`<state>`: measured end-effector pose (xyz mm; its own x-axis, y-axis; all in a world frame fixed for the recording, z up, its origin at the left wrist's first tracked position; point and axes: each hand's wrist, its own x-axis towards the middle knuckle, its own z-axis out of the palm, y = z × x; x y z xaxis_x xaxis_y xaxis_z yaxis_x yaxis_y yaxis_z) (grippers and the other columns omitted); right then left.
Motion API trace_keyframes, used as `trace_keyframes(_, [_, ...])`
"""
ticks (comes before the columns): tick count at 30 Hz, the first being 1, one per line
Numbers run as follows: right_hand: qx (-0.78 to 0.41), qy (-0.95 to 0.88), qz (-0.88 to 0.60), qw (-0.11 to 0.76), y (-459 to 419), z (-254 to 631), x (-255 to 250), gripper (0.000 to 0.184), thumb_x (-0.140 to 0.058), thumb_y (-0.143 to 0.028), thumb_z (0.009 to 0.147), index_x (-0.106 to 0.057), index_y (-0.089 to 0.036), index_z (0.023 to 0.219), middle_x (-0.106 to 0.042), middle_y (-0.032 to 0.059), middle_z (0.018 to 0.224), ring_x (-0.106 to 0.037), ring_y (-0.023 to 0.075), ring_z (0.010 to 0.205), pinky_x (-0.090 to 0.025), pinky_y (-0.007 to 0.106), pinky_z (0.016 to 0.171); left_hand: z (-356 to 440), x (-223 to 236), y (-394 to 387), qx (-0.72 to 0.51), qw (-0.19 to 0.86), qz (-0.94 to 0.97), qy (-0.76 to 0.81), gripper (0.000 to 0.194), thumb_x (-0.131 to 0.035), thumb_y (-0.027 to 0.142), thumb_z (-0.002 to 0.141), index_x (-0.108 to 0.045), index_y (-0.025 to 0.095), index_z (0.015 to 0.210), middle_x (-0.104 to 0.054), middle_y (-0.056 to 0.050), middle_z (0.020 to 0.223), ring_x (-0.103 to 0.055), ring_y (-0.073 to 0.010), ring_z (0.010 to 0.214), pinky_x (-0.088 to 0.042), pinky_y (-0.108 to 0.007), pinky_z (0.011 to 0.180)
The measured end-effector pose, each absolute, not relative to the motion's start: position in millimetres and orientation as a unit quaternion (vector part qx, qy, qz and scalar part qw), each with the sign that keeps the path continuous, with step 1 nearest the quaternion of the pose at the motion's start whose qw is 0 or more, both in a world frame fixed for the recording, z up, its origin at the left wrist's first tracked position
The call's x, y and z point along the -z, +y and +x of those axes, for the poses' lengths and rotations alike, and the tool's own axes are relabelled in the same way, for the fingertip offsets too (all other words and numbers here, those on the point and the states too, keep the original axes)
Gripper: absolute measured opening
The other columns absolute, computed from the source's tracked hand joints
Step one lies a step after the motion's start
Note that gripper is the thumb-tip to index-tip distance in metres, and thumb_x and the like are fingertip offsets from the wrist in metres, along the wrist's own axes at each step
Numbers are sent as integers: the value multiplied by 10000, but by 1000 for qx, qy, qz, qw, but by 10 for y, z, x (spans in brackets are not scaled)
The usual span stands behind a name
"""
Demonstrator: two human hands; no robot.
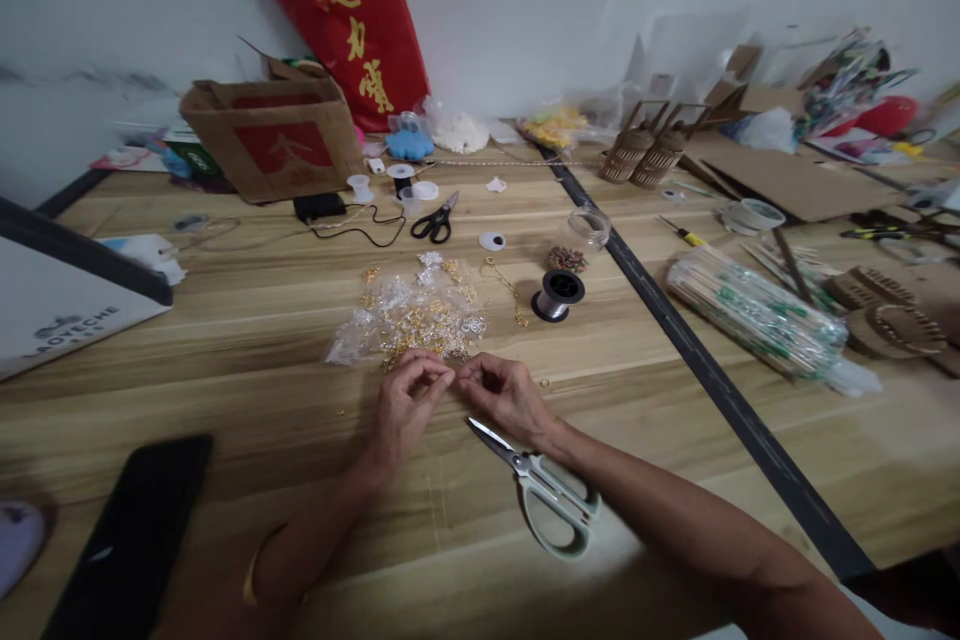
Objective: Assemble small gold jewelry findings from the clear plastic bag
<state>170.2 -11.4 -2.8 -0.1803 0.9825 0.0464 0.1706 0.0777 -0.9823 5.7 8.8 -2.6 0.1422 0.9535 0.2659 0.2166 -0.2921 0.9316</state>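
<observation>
My left hand (411,402) and my right hand (510,398) meet fingertip to fingertip over the wooden table. Both are closed in a pinch, and whatever sits between the fingers is too small to make out. Just beyond them lie clear plastic bags (405,310) with gold and silver jewellery findings. Below my right wrist rest scissors (551,500) with pale green handles. A spool of thin wire or line (558,295) stands further right, beside a thin gold chain (511,292). A small gold ring (545,383) lies near my right hand.
A clear jar of beads (568,258) lies behind the spool, with black scissors (435,220) to its left. Bagged wooden sticks (757,310) are on the right, past a dark strip (675,340). A black phone (131,530) lies front left; a paper bag (277,140) stands behind.
</observation>
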Motion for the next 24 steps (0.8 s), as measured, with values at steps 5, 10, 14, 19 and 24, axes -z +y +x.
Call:
trace_keyframes(5, [-466, -611, -486, 416, -121, 1696, 5, 193, -581, -337, 835, -619, -151, 802, -541, -20, 643, -456, 90, 571, -361, 207, 541, 50, 34, 93, -472, 389, 658, 440, 120, -637, 229, 786, -648, 167, 684, -609, -41, 798, -582, -166, 806, -455, -261, 697])
trace_keyframes(10, [-436, -631, -486, 419, -117, 1700, 5, 148, -554, -286, 839, -599, -157, 784, -515, -33, 620, -430, 82, 545, -342, 202, 525, 44, 19, 82, -460, 391, 667, 436, 155, -608, 245, 817, -648, 157, 696, -606, -42, 785, -577, -162, 790, -447, -269, 723])
trace_keyframes(14, [-422, -638, -489, 419, -119, 1700, 26, 127, -549, -274, 837, -601, -163, 807, -498, -45, 600, -411, 78, 524, -328, 200, 510, 46, -4, 76, -453, 386, 669, 445, 175, -582, 257, 831, -658, 158, 708, -608, -44, 787, -581, -169, 794, -449, -280, 737])
trace_keyframes(19, [-429, -633, -496, 412, -125, 1698, 1, 150, -555, -296, 838, -610, -160, 808, -479, -50, 574, -404, 78, 512, -326, 200, 503, 51, 3, 90, -455, 376, 673, 445, 163, -602, 258, 811, -658, 165, 690, -615, -40, 770, -592, -168, 769, -464, -274, 707])
trace_keyframes(24, [-423, -636, -501, 407, -127, 1703, -23, 150, -556, -285, 834, -621, -153, 803, -477, -47, 572, -411, 78, 516, -328, 201, 507, 54, 24, 102, -465, 370, 675, 437, 123, -634, 238, 784, -663, 171, 684, -616, -40, 759, -591, -163, 754, -465, -256, 649])
